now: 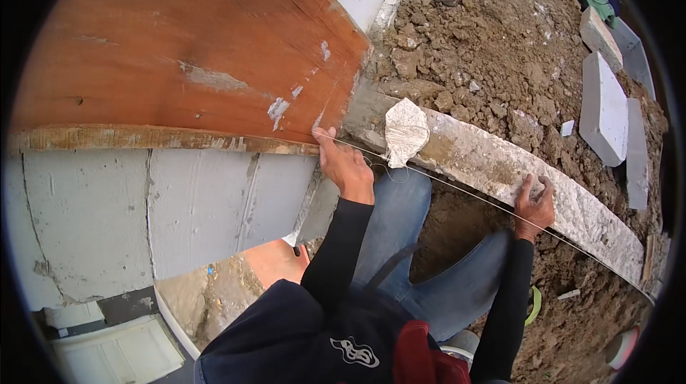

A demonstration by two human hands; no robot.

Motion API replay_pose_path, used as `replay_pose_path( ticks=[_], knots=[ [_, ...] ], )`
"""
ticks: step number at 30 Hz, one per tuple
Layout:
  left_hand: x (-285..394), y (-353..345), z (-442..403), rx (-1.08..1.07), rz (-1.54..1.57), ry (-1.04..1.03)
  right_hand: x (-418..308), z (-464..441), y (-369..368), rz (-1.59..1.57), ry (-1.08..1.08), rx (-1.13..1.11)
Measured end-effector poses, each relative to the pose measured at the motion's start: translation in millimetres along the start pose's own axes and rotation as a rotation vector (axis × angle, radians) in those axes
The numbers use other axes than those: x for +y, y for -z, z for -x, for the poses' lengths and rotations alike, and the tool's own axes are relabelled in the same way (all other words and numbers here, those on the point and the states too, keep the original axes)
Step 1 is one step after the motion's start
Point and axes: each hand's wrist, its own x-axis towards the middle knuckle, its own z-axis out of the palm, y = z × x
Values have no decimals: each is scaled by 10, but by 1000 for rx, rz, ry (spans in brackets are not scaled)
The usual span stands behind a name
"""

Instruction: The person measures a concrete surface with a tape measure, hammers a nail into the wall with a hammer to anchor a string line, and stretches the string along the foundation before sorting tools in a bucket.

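A thin white string [464, 191] runs from the corner of the orange-brown board [214, 48] along the edge of a pale concrete beam [500, 159]. At the board's corner, my left hand [346, 169] pinches the string between thumb and finger. My right hand [534, 209] rests on the beam's near edge, where the string crosses by the wrist; its thumb and fingers are apart and hold nothing. A whitish, flat, leaf-shaped piece [406, 131] lies on the beam between my hands, with a loose loop of string beside it.
Grey block wall [200, 205] stands below the board. Lumpy soil [486, 48] lies beyond the beam, with white blocks [604, 109] at the right. A yellow-green ring [533, 305] and a bucket [623, 348] are on the dirt at lower right.
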Motion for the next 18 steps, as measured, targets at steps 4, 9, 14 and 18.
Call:
replay_pose_path(
  ticks=[4,9,14,18],
  knots=[
    [-50,3,-20,26,-12,-13,11,21,-36,-23,-27,9],
    [-124,28,-54,51,5,-41,63,39,-76,9,-31,54],
    [-171,57,-41,3,-126,12,87,35,-80,-30,-47,39],
    [-258,-37,96,-125,-242,63,-31,-14,19,14,-41,5]
  ],
)
